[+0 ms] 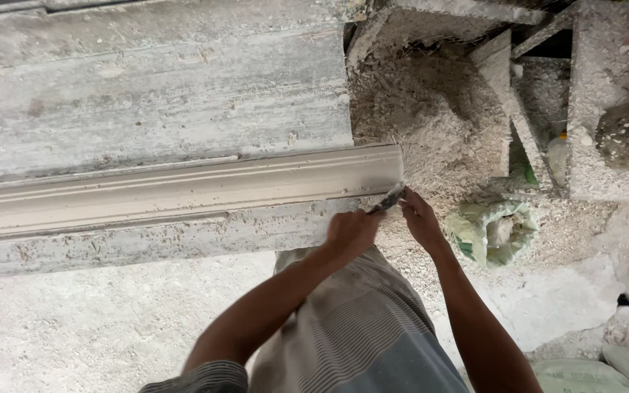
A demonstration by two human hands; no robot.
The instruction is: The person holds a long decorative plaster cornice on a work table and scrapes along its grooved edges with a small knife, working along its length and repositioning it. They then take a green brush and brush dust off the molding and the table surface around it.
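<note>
1. Moulding strip [176,191], a long pale plaster length with ridged profile, is seen lying along the front edge of a dusty grey workbench [154,109], its cut end reaching the bench's right front corner.
2. A small dark-bladed tool [389,198] is held against the lower edge of that cut end, gripped between both hands.
3. The left hand [351,231] is closed in a fist around the tool's handle end, just below the strip.
4. The right hand [418,217] is pinched shut on the tool's tip, fingers touching the blade beside the strip's end.
5. Both forearms are extended from the bottom of the view, over a striped grey garment [358,335].
6. A heap of white plaster rubble [438,124] is piled just beyond the bench's right edge.
7. An open pale green sack [493,229] is seen on the floor near the right hand, with rough plaster-crusted blocks [606,109] standing behind it.
</note>
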